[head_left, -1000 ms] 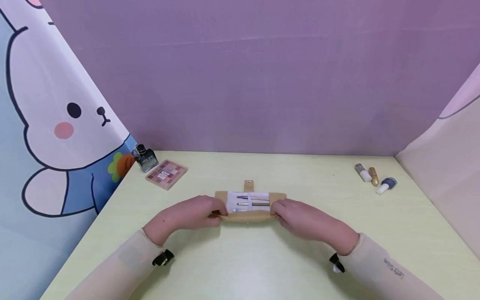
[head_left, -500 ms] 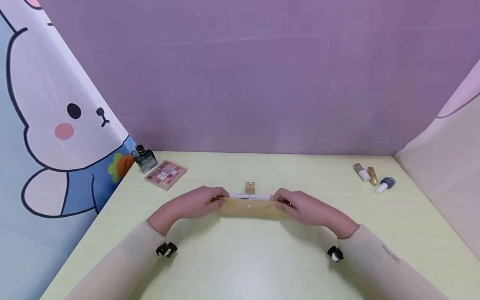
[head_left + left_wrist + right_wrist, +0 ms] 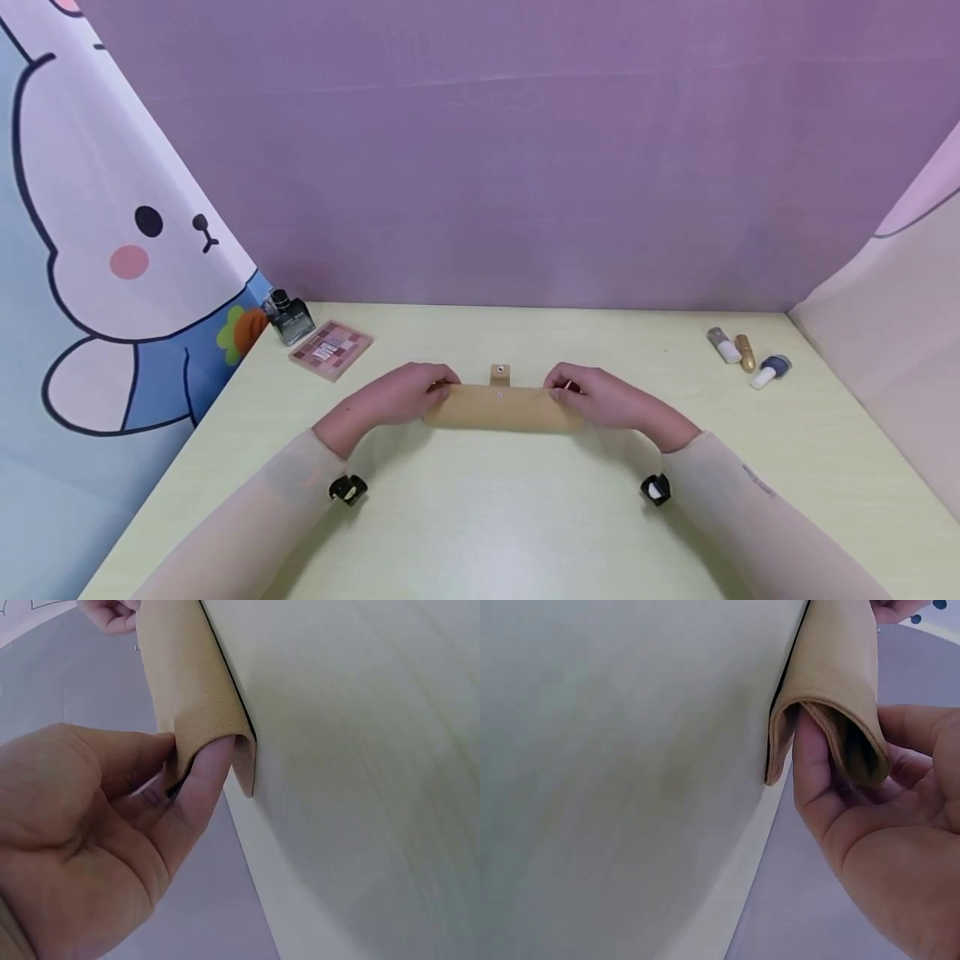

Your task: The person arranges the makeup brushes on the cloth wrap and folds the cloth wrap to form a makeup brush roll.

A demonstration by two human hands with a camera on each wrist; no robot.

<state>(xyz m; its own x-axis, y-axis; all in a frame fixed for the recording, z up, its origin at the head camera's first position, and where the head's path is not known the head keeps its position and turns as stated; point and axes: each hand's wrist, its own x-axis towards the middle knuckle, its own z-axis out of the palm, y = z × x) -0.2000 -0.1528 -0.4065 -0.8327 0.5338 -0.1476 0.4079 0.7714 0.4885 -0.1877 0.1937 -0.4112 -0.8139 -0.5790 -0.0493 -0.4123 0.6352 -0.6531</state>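
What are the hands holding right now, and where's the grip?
Both hold the tan roll-up pouch: left hand pinches its left end, right hand its right end, each thumb tucked inside the fold.

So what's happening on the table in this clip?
A person is folding a tan roll-up pouch in the middle of the pale table. The left hand grips its left end and the right hand its right end, thumbs tucked inside the fold. A snap tab sticks out at the far edge, not yet fastened. An eyeshadow palette and dark bottle lie far left, three small bottles far right.
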